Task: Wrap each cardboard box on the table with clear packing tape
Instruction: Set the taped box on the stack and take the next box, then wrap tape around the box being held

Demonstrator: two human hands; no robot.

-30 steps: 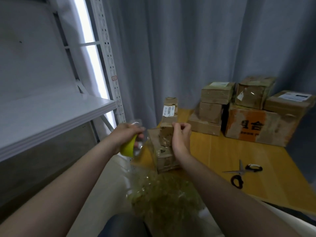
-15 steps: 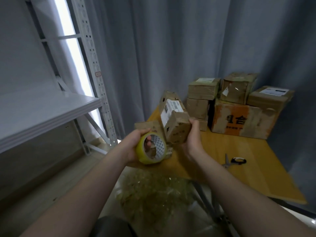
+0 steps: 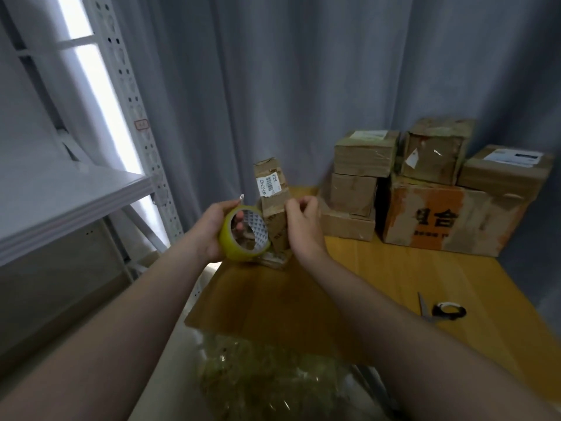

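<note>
Head view | box (image 3: 273,208) upright — right fingers (image 3: 299,205) apparently pinching its edge

A wooden desk (image 3: 394,268) carries a stack of cardboard boxes (image 3: 425,189) at its far edge against the curtain, black-handled scissors (image 3: 440,311) near its right side, and a tall narrow box (image 3: 273,205) standing upright near its left corner.

Seven cardboard boxes show: one tall narrow box (image 3: 272,205) standing upright between the hands, and six stacked at the back of the desk (image 3: 394,275), among them a large orange-printed box (image 3: 449,221). There is one yellow tape roll (image 3: 244,233), one pair of scissors (image 3: 440,310), and one heap of crumpled clear tape (image 3: 273,381). Two hands appear, the left hand (image 3: 212,230) and the right hand (image 3: 303,223).
</note>
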